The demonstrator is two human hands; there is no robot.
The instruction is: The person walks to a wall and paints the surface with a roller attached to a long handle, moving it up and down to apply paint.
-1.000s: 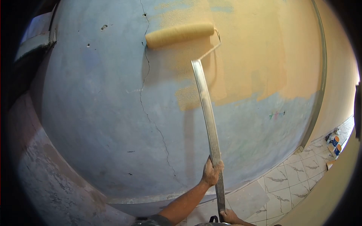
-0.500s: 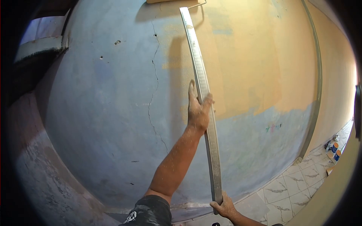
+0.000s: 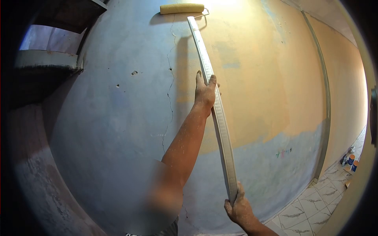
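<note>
A long metal pole (image 3: 223, 135) runs from the lower right up to a paint roller (image 3: 182, 8), whose yellow sleeve lies near the top of the wall. My left hand (image 3: 205, 92) is round the middle of the pole, some of its fingers hidden behind it. Lower down, my right hand (image 3: 239, 208) grips the pole's bottom end. Behind the pole, the blue-grey wall (image 3: 106, 149) carries a patch of yellow-orange paint (image 3: 260, 90) on its right side. A thin crack runs down the wall left of the pole.
Dark shelves (image 3: 47, 61) stick out at the upper left. Past a vertical strip (image 3: 326, 98) at the right, the wall goes on in a peach tone. Paint cans (image 3: 351, 159) stand on the tiled floor (image 3: 301, 208) at the lower right.
The view has tilted upward, so the whole roller sleeve now shows. Both hands still hold the pole; my left hand appears higher in view, and my right hand is higher and slightly further right.
</note>
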